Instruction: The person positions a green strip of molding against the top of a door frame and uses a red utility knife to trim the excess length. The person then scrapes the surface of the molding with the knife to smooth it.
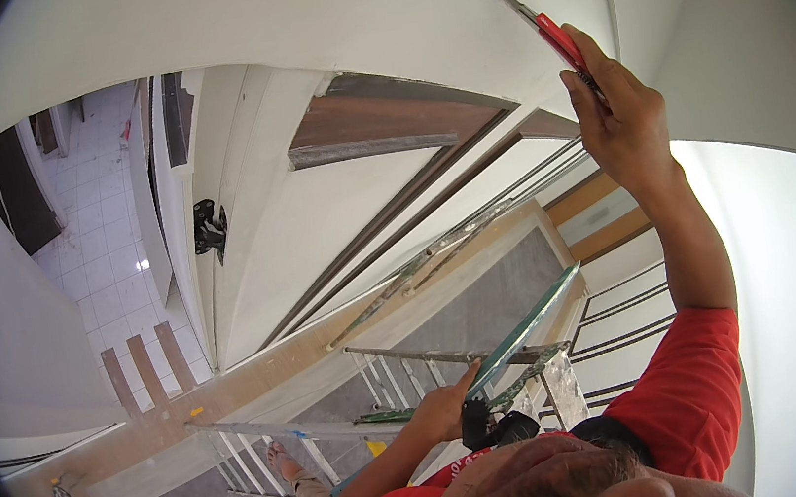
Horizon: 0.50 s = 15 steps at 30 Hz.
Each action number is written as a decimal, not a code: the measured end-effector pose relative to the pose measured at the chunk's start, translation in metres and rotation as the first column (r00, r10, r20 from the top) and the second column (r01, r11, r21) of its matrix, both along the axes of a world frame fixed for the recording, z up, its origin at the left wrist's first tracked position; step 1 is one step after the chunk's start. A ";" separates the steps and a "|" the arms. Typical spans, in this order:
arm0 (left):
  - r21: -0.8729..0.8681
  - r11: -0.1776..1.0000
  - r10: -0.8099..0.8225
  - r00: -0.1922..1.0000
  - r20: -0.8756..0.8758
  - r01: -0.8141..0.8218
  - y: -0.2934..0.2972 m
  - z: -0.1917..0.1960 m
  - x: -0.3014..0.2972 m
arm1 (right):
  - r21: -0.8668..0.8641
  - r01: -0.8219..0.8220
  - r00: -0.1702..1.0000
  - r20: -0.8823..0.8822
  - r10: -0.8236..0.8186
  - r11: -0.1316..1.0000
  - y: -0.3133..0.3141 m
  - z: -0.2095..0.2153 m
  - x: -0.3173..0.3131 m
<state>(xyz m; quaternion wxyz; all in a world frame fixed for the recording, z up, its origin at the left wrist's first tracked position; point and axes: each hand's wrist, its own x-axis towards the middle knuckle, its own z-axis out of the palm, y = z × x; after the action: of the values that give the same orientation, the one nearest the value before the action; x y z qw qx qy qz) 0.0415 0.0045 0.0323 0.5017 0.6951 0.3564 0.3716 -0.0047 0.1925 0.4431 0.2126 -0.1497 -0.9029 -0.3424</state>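
My right hand is raised high on the right, its fingers closed round a red-handled bladed tool. A long, thin, stained strip, seemingly its blade, runs from the handle along the pale surface to the upper edge of the view. Whether this is a putty knife or a cutter is hard to tell. Lower down, in front of my chest, my left hand is closed at the lower end of a flat, green-edged board, seen almost edge-on. Part of that hand's grip is hidden.
Below stand paint-spattered ladders, with a metal rail to the left. A brown-framed opening is in the white wall. At the left, a doorway shows a white tiled floor. Someone's bare foot is near the rungs.
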 end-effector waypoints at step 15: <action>-0.070 0.997 -0.025 0.999 0.031 0.027 0.000 0.017 -0.015 | -0.007 0.060 0.998 0.009 -0.060 0.998 0.004 -0.001 0.005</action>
<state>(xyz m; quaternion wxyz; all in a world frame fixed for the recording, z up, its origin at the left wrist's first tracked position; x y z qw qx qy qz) 0.0267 0.0044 0.0496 0.5361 0.6759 0.3524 0.3627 -0.0001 0.1963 0.4416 0.1976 -0.1760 -0.9001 -0.3462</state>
